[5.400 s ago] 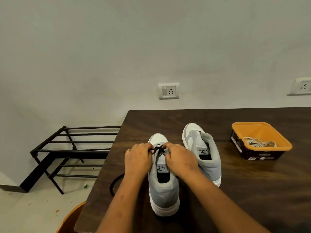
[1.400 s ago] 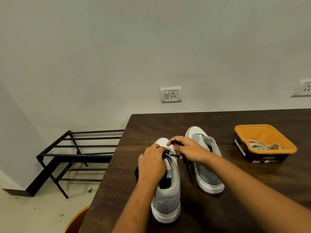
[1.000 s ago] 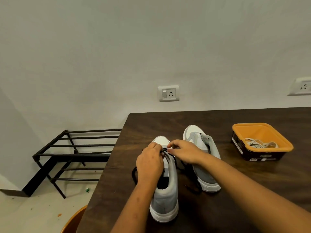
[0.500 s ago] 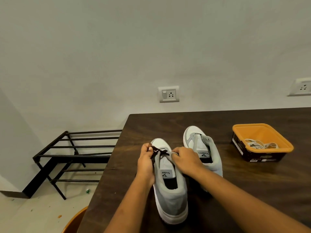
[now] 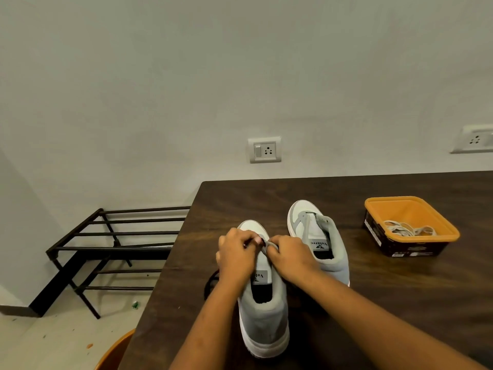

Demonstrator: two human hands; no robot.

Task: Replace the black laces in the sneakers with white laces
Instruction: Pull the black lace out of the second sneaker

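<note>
Scene: person at a dark wood table [image 5: 400, 303], lower right of frame, working on a pair of grey-and-white sneakers.
L hand [image 5: 236, 253]: centre frame, fingers curled, tips pinching the black lace [image 5: 210, 284] at the front eyelets of the near sneaker [image 5: 262, 316].
R hand [image 5: 289, 256]: fingers curled, gripping the grey eyelet flap of the same shoe, knuckles nearly meeting the L hand.
Near sneaker: bottom centre, flat on its sole, heel toward camera, toe away.
Black lace: one loop lies on the table at the shoe's left side, by the L wrist; the rest is hidden under the hands.
2nd sneaker [image 5: 317, 236]: just right of the first and slightly farther back, toe away.
White laces [image 5: 408, 231]: bundled in an orange tub [image 5: 410, 209], right mid-frame, well apart from the shoes.
Bkgd: black metal rack [image 5: 112, 249] on the floor at left; wall socket [image 5: 264, 150] above the table's far edge.
</note>
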